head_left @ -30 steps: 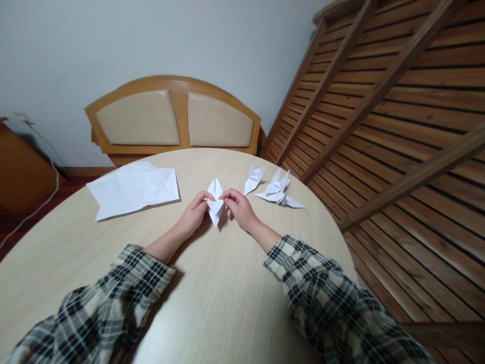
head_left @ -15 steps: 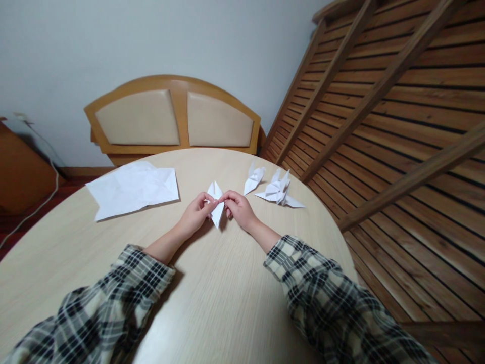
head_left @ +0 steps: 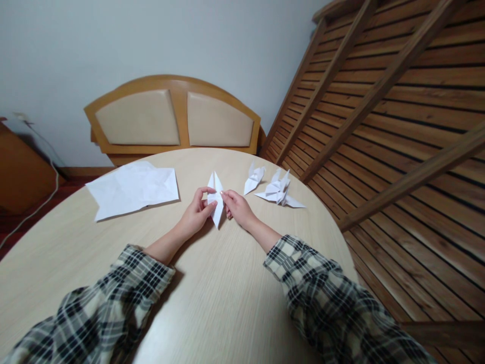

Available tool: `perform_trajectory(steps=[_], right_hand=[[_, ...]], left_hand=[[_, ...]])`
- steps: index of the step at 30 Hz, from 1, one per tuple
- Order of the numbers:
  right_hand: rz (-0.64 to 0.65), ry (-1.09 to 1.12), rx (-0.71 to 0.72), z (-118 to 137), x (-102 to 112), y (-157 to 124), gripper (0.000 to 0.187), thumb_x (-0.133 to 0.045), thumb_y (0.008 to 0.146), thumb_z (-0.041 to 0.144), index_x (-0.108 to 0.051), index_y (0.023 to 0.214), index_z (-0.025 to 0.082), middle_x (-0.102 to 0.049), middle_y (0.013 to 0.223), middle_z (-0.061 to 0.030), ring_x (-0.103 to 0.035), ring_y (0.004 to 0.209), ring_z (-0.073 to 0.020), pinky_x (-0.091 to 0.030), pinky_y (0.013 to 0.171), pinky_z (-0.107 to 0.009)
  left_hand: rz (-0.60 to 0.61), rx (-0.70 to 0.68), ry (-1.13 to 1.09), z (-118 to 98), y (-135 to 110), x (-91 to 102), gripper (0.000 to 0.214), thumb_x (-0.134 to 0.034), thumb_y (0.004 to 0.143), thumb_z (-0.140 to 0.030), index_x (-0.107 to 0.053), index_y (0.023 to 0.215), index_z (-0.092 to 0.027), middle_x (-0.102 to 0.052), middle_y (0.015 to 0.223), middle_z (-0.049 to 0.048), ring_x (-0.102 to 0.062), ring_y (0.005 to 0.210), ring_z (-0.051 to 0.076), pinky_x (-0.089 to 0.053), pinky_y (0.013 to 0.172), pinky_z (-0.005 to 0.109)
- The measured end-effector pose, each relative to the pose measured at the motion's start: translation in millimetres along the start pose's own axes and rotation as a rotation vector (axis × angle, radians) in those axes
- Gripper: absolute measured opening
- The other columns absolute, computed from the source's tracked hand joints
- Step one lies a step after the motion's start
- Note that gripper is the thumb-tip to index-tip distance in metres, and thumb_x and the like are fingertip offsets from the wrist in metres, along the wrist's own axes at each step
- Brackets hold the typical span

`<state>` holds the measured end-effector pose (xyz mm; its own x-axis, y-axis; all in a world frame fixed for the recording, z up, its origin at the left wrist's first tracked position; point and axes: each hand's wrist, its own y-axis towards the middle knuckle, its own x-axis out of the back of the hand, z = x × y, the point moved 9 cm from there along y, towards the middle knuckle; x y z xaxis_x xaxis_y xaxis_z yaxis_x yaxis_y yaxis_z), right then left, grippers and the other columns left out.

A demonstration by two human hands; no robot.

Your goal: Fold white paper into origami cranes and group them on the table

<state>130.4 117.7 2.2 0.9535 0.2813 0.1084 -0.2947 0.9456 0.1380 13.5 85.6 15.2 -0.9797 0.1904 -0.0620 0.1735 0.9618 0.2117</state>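
Note:
Between my two hands, a folded white origami paper (head_left: pixel 216 208) stands out as a narrow diamond, with two split points at its far end and one point toward me. My left hand (head_left: pixel 197 210) grips its left edge, with thumb and fingers closed on it. On the opposite side, my right hand (head_left: pixel 238 208) pinches the paper's right edge near the middle. The undersides of the paper and the fingers behind it are hidden.
Finished-looking paper cranes (head_left: pixel 279 189) cluster at the right of the round wooden table (head_left: pixel 212 293), beside another folded paper piece (head_left: pixel 254 178). White paper sheets (head_left: pixel 132 189) lie at the left. Behind stands a headboard (head_left: pixel 178 116); wooden slats (head_left: pixel 379 141) lean at the right.
The folded paper now shows two longer far points and a flatter face. My left fingers have opened out along its left edge, and my right fingertips have shifted slightly.

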Motion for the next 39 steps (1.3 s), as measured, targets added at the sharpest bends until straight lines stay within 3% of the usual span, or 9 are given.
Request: perform_trajectory(steps=[4, 7, 10, 14, 16, 19, 30, 39], right_hand=[[0.029, -0.017, 0.014, 1, -3, 0, 0.046, -0.053, 0.091, 0.064, -0.046, 0.072, 0.022, -0.045, 0.055, 0.0065, -0.044, 0.043, -0.0080, -0.036, 0.039, -0.019], [0.035, -0.023, 0.023, 0, -3, 0, 0.046, -0.055, 0.090, 0.063, -0.044, 0.071, 0.023, -0.043, 0.053, 0.0068, -0.042, 0.043, -0.0081, -0.034, 0.039, -0.020], [0.036, -0.025, 0.048, 1, -3, 0, 0.045, -0.055, 0.090, 0.062, -0.044, 0.072, 0.023, -0.042, 0.052, 0.0073, -0.040, 0.042, -0.0083, -0.030, 0.039, -0.020], [0.029, -0.044, 0.076, 4, -2, -1, 0.044, -0.055, 0.090, 0.063, -0.047, 0.074, 0.023, -0.040, 0.052, 0.0077, -0.039, 0.043, -0.0087, -0.029, 0.040, -0.021], [0.026, -0.059, 0.088, 7, -2, -2, 0.045, -0.055, 0.089, 0.064, -0.047, 0.074, 0.023, -0.040, 0.053, 0.0074, -0.039, 0.045, -0.0092, -0.029, 0.042, -0.021], [0.026, -0.092, 0.106, 11, -2, -4, 0.045, -0.055, 0.089, 0.063, -0.046, 0.073, 0.023, -0.041, 0.055, 0.0063, -0.040, 0.049, -0.0100, -0.028, 0.043, -0.022], [0.000, -0.174, 0.177, 8, -1, -1, 0.035, -0.058, 0.090, 0.051, -0.051, 0.074, 0.021, -0.049, 0.065, 0.0033, -0.045, 0.059, -0.0115, -0.033, 0.051, -0.023], [-0.017, -0.247, 0.208, 2, 1, 4, 0.032, -0.055, 0.092, 0.048, -0.054, 0.077, 0.020, -0.053, 0.071, 0.0016, -0.049, 0.067, -0.0143, -0.037, 0.060, -0.027]], left_hand=[[0.000, -0.005, 0.045, -4, -2, -0.5, 0.080, -0.072, 0.083, -0.029, -0.030, 0.150, -0.018, -0.055, 0.060, -0.0075, -0.051, 0.053, 0.013, -0.034, 0.053, 0.024], [-0.025, 0.023, 0.039, 0, -1, 2.1, 0.087, -0.073, 0.082, -0.029, -0.025, 0.154, -0.015, -0.055, 0.059, -0.0074, -0.052, 0.055, 0.014, -0.036, 0.055, 0.025], [-0.020, 0.037, 0.000, 6, 1, 2.1, 0.072, -0.073, 0.082, -0.032, -0.041, 0.144, -0.015, -0.063, 0.069, -0.0015, -0.056, 0.060, 0.015, -0.038, 0.056, 0.026], [-0.033, 0.013, 0.056, 2, 3, 2.9, 0.033, -0.070, 0.084, -0.034, -0.062, 0.109, -0.015, -0.064, 0.076, 0.0021, -0.056, 0.065, 0.015, -0.041, 0.059, 0.026], [-0.042, -0.006, 0.111, -2, 3, 3.3, 0.021, -0.067, 0.085, -0.035, -0.064, 0.094, -0.016, -0.062, 0.074, 0.0017, -0.054, 0.067, 0.016, -0.041, 0.061, 0.027], [-0.080, -0.030, 0.185, -8, 2, 6.8, 0.022, -0.061, 0.089, -0.038, -0.062, 0.082, -0.017, -0.057, 0.070, 0.0002, -0.050, 0.066, 0.016, -0.040, 0.061, 0.027], [-0.102, -0.033, 0.218, -2, 5, 11.8, 0.027, -0.060, 0.091, -0.037, -0.057, 0.071, -0.019, -0.048, 0.064, -0.0014, -0.043, 0.063, 0.016, -0.035, 0.060, 0.029], [-0.026, 0.008, 0.237, 5, 6, 6.3, 0.019, -0.061, 0.087, -0.036, -0.059, 0.084, -0.017, -0.056, 0.071, 0.0000, -0.048, 0.067, 0.016, -0.037, 0.062, 0.029]])
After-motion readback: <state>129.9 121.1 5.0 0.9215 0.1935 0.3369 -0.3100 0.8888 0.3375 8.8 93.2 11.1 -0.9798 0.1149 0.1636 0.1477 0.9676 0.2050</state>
